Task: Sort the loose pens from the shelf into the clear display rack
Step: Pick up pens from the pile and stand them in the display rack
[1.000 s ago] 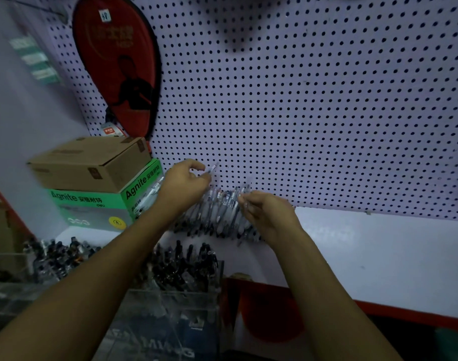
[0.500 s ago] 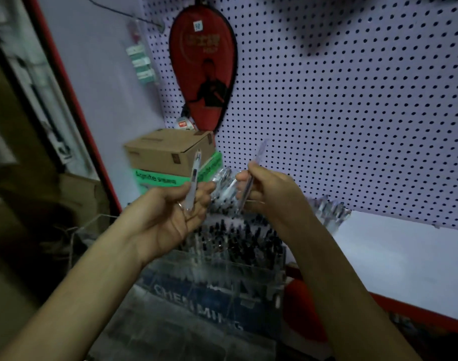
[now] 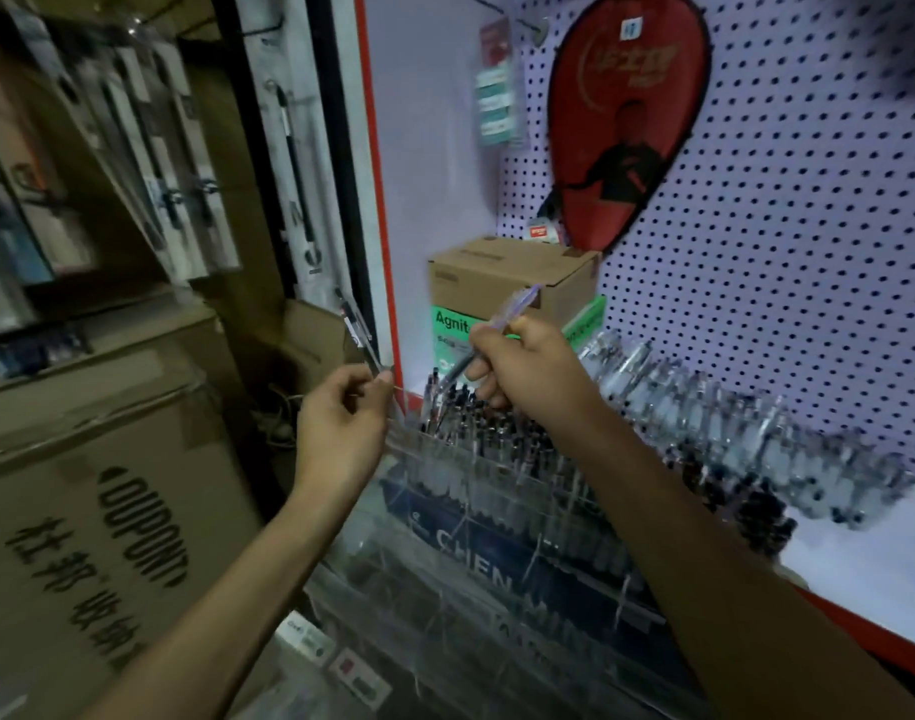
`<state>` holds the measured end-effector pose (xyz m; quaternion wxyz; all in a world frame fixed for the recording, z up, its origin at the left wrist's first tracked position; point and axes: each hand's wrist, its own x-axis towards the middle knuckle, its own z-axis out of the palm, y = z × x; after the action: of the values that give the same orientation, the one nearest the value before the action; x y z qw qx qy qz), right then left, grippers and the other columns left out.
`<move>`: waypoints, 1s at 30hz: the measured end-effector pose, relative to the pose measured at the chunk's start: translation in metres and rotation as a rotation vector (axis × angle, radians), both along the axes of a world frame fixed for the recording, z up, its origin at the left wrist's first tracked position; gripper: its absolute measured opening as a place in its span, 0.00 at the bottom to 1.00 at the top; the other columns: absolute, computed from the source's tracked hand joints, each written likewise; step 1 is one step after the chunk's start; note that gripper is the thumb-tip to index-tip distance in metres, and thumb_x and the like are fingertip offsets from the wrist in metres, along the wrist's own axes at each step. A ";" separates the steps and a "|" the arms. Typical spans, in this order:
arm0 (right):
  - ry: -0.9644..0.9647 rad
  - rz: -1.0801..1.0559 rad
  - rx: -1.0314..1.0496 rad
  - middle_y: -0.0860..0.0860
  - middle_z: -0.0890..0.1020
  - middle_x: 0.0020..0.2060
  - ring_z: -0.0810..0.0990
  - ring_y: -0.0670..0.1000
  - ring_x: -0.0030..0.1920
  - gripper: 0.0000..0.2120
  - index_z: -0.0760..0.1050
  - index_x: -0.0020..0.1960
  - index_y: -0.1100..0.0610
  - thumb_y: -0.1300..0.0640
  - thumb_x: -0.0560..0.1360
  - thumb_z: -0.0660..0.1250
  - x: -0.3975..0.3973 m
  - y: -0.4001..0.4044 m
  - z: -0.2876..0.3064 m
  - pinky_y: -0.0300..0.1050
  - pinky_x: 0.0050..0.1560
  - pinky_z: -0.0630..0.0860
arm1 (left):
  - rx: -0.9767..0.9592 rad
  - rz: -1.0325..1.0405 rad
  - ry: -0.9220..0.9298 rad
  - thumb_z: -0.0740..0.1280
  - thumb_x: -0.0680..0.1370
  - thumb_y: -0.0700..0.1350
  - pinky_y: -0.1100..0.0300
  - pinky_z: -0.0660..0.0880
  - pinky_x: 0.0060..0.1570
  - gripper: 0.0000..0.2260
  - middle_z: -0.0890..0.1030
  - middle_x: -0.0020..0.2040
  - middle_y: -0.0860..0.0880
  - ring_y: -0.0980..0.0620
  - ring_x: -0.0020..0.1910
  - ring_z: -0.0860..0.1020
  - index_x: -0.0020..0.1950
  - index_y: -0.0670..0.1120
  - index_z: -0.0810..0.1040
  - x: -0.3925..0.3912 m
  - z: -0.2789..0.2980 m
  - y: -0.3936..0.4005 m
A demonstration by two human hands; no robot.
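Pens, one in each hand, above the rack [image 3: 497,491].
Right hand [image 3: 528,371] grips a clear pen [image 3: 502,324], tip toward 7 o'clock over the rack; left hand [image 3: 341,423] fingers pinch a dark pen [image 3: 359,335]; loose pens [image 3: 756,433] lie on the shelf [image 3: 871,558] at 3 o'clock.

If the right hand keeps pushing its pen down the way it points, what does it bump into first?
Probably the pens already standing in the clear rack: the right hand aims its pen tip-down at their tops, though depth is hard to judge.

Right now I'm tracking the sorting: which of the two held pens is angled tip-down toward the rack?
The pen in the right hand, clear pen, slants down toward the clear rack. The left hand holds its dark pen off to the rack's side.
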<state>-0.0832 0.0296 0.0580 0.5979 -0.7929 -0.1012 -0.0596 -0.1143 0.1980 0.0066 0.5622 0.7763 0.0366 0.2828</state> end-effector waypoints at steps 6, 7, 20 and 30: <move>-0.057 0.029 -0.095 0.49 0.84 0.34 0.80 0.48 0.32 0.12 0.78 0.43 0.55 0.49 0.79 0.63 0.027 0.039 0.002 0.50 0.42 0.78 | 0.173 0.150 -0.151 0.65 0.80 0.43 0.71 0.68 0.35 0.02 0.76 0.37 0.54 0.63 0.35 0.74 0.50 0.46 0.73 0.015 -0.015 0.020; -0.075 0.012 -0.118 0.50 0.84 0.34 0.81 0.49 0.34 0.12 0.78 0.41 0.55 0.50 0.78 0.63 0.030 0.043 0.002 0.50 0.42 0.78 | 0.179 0.154 -0.162 0.64 0.81 0.43 0.71 0.68 0.35 0.02 0.76 0.37 0.55 0.63 0.35 0.74 0.50 0.46 0.73 0.016 -0.016 0.021; -0.052 0.031 -0.629 0.56 0.75 0.32 0.73 0.51 0.32 0.10 0.72 0.36 0.59 0.57 0.74 0.67 0.058 0.050 0.013 0.43 0.33 0.70 | 0.183 -0.134 -0.067 0.61 0.82 0.49 0.55 0.77 0.44 0.05 0.83 0.38 0.54 0.57 0.42 0.82 0.54 0.49 0.71 0.045 -0.029 0.017; -0.019 0.099 -0.644 0.55 0.81 0.40 0.76 0.52 0.36 0.11 0.79 0.47 0.61 0.53 0.73 0.73 0.064 0.034 -0.002 0.45 0.38 0.75 | 0.421 -0.072 0.007 0.69 0.77 0.44 0.74 0.68 0.37 0.04 0.78 0.38 0.55 0.61 0.37 0.76 0.49 0.47 0.77 0.044 -0.032 0.006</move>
<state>-0.0196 0.0633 0.0555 0.3174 -0.9349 -0.1592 -0.0027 -0.0707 0.2041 -0.0252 0.3972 0.8785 -0.0492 0.2609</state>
